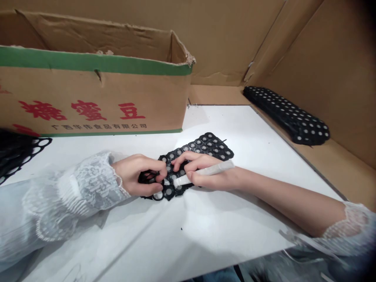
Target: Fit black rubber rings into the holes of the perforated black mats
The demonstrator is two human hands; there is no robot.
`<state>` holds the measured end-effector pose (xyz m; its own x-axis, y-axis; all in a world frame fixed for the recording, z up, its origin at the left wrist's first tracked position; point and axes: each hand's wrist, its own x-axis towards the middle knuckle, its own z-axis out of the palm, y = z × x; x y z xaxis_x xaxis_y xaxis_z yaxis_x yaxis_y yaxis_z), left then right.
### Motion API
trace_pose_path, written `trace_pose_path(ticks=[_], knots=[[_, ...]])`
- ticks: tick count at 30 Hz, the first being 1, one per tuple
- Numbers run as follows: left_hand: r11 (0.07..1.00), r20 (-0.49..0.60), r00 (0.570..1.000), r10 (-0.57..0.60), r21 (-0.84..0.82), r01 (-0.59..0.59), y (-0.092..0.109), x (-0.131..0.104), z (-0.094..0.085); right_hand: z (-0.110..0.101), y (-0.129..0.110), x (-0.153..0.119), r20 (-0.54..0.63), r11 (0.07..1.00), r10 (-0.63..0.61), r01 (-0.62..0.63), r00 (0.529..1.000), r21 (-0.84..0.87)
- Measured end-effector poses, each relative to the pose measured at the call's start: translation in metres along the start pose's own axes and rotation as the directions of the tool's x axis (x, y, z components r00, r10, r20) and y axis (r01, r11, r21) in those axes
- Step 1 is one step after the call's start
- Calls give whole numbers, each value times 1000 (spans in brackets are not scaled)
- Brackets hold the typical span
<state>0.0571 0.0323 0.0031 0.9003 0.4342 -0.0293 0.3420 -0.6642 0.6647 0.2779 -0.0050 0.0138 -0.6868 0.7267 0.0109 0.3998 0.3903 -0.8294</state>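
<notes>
We have the black sheet, set with rows of ringed pale discs, lying on the counter to the right of our left hand and partly beneath our right hand. Its long axis runs on a slant: the near end sits at the left hand's fingertips, and the far end reaches out past the right hand's knuckles, where neither hand covers it. So the left hand is closer to the near end, the right hand to the middle.

Our left thumb and forefinger almost meet over that near end; we cannot tell whether they pinch the sheet or only rest on it. Our right hand is clamped around a white stick, its tip pointing leftward at the left hand, just beside the left fingertips and over the discs. Whether the tip presses down, we cannot tell.

Further out, a cardboard box stands ahead of our left hand. A black mesh lies well to that hand's left, past the sleeve. A dotted black bundle lies ahead and to the right of our right hand.
</notes>
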Motion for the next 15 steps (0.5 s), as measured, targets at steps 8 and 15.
trace_pose_path(ticks=[8,15], knots=[[994,-33,993,-109,-6,109,5,1,0,-3,7,-2,5,990,-8,8,1000,142],[983,-49,983,-177,-48,175,9,1,0,3,-2,-2,-36,999,-14,13,999,-43]])
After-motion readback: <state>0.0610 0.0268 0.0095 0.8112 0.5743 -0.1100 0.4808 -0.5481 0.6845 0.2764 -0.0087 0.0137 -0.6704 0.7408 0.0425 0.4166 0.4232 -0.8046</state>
